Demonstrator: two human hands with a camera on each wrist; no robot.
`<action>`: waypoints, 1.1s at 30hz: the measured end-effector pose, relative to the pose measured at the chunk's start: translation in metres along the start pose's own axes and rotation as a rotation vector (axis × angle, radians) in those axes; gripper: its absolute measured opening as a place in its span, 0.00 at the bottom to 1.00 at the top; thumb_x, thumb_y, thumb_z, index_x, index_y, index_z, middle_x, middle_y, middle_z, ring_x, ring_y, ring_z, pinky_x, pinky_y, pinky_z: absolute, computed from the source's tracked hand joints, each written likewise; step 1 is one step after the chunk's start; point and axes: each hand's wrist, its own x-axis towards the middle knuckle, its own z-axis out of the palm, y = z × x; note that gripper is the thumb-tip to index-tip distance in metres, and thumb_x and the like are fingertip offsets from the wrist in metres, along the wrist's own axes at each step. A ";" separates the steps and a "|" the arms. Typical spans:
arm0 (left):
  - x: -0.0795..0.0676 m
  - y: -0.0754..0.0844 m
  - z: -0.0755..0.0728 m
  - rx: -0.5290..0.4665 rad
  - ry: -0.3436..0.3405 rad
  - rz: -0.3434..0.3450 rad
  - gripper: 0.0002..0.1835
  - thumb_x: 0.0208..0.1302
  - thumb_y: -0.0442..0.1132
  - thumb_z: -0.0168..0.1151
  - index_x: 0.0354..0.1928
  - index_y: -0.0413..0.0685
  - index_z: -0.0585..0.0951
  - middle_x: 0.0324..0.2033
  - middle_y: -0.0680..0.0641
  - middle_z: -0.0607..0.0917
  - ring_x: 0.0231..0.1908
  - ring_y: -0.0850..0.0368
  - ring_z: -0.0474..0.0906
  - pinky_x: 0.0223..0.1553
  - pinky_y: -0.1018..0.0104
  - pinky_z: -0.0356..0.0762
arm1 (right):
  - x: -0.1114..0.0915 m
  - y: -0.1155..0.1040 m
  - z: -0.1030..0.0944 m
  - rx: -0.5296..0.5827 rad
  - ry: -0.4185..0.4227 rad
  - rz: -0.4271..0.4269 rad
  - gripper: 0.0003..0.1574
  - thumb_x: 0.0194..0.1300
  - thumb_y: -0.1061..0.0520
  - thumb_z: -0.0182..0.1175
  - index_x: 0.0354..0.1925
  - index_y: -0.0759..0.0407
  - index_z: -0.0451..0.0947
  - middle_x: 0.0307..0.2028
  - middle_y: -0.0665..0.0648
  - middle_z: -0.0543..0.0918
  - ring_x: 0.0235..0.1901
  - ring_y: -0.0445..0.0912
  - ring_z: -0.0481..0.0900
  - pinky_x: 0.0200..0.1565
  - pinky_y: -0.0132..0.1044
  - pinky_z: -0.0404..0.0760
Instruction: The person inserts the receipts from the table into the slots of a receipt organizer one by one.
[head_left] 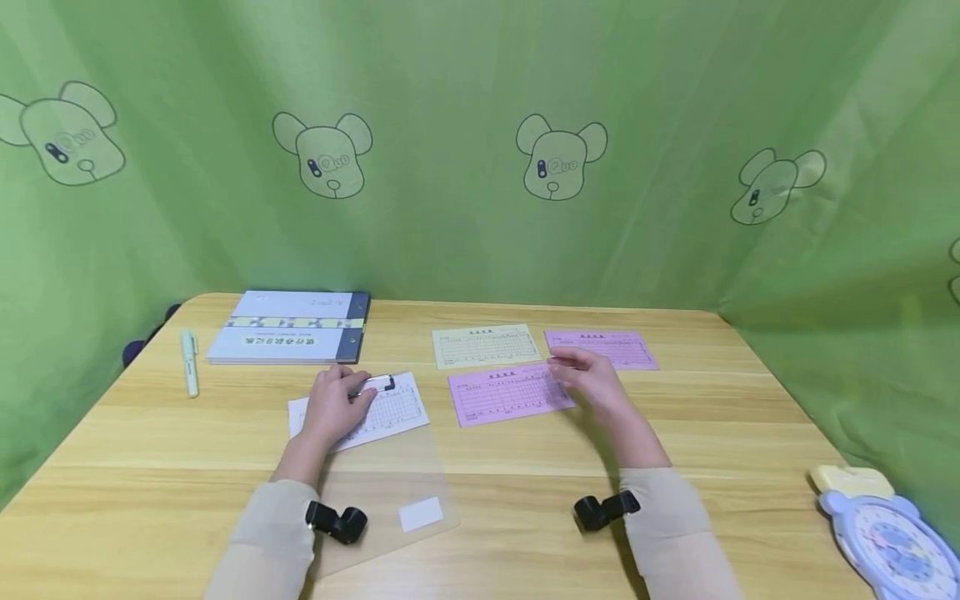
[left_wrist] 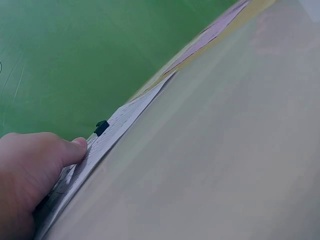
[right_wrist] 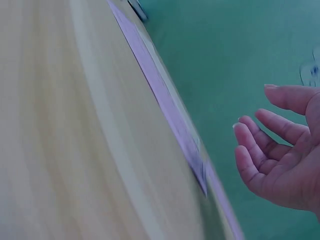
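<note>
My left hand pinches the metal clip at the top of a clear clipboard. A white printed form lies under that clip, partly hidden by the hand. In the left wrist view, the thumb of the left hand rests at the clip by its dark end. Slightly above the right end of a pink form, my right hand hovers with loosely bent fingers. The right wrist view shows nothing in the right hand.
A pale form and a second pink form lie farther back. At the back left are a ledger book and a light green highlighter. A blue clock-like object and a yellow block sit at the right.
</note>
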 end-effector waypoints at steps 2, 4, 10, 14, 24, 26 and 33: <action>0.000 0.000 0.000 -0.002 -0.001 -0.003 0.19 0.54 0.41 0.58 0.45 0.37 0.77 0.36 0.43 0.71 0.38 0.49 0.62 0.38 0.57 0.61 | 0.002 0.004 -0.008 0.008 0.031 0.021 0.27 0.54 0.67 0.54 0.54 0.71 0.63 0.48 0.69 0.69 0.37 0.45 0.73 0.43 0.40 0.69; 0.000 0.000 0.000 -0.003 -0.001 -0.006 0.19 0.54 0.41 0.58 0.45 0.37 0.77 0.36 0.43 0.71 0.38 0.49 0.62 0.38 0.57 0.61 | 0.005 0.009 -0.013 -0.001 0.055 0.036 0.27 0.55 0.66 0.54 0.54 0.70 0.63 0.48 0.68 0.70 0.36 0.44 0.72 0.43 0.41 0.69; 0.000 0.000 0.001 -0.010 -0.003 -0.010 0.19 0.53 0.41 0.59 0.45 0.37 0.77 0.36 0.43 0.71 0.38 0.49 0.63 0.38 0.57 0.61 | 0.010 0.031 -0.019 -0.082 0.102 0.070 0.26 0.55 0.65 0.55 0.53 0.72 0.65 0.46 0.67 0.71 0.42 0.49 0.70 0.47 0.39 0.67; 0.000 0.001 0.001 -0.016 0.000 -0.010 0.19 0.53 0.41 0.59 0.45 0.37 0.77 0.35 0.43 0.71 0.37 0.49 0.63 0.38 0.57 0.61 | 0.012 0.043 -0.017 -0.174 0.140 0.027 0.25 0.52 0.65 0.57 0.50 0.73 0.68 0.44 0.67 0.72 0.44 0.52 0.69 0.47 0.38 0.67; 0.000 0.000 0.000 -0.015 0.004 -0.008 0.18 0.54 0.41 0.58 0.44 0.37 0.78 0.35 0.43 0.71 0.37 0.49 0.63 0.38 0.57 0.60 | 0.012 0.046 -0.007 -0.444 0.131 -0.053 0.28 0.49 0.61 0.61 0.48 0.73 0.69 0.45 0.68 0.70 0.42 0.55 0.67 0.44 0.43 0.65; 0.000 0.000 0.000 -0.019 0.005 -0.005 0.18 0.53 0.41 0.59 0.44 0.37 0.78 0.35 0.43 0.71 0.37 0.49 0.63 0.38 0.57 0.60 | 0.012 0.046 -0.004 -0.476 0.132 -0.065 0.29 0.48 0.60 0.62 0.48 0.75 0.69 0.45 0.70 0.70 0.45 0.57 0.67 0.47 0.45 0.64; 0.000 0.000 0.000 -0.017 0.005 -0.004 0.18 0.53 0.40 0.59 0.44 0.37 0.77 0.35 0.43 0.71 0.37 0.48 0.63 0.38 0.57 0.61 | 0.013 0.046 0.003 -0.632 0.168 -0.067 0.34 0.45 0.55 0.65 0.46 0.75 0.69 0.46 0.72 0.68 0.49 0.61 0.62 0.52 0.48 0.57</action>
